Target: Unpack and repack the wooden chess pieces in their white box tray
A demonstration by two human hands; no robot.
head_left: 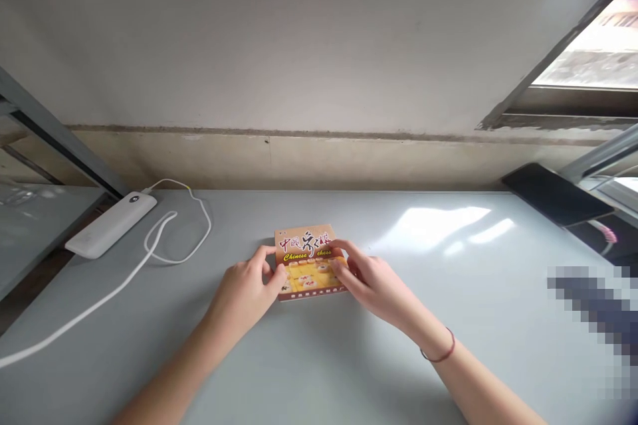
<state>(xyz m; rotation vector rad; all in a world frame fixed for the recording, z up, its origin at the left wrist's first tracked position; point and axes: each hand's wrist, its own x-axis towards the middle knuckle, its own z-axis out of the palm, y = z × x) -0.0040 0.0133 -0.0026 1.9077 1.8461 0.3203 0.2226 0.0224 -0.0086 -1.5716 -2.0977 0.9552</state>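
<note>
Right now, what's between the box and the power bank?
A loop of the white cable, then the left hand, touching the box. The head view shows both.

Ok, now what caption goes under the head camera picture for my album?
Two hands, left and right, hold a Chinese chess box on a grey table.

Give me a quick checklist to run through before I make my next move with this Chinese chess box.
1. Left hand touching the box's left side: ok.
2. Right hand touching its right side: ok.
3. Printed face up, with "Chinese chess" readable: ok.
4. White cable clear of the box and both hands: ok, it lies off to the left, by the power bank.
5. Dark phone-like device away from both hands: ok, far right corner.
6. Chess pieces inside: cannot tell, the contents are not visible.
</note>
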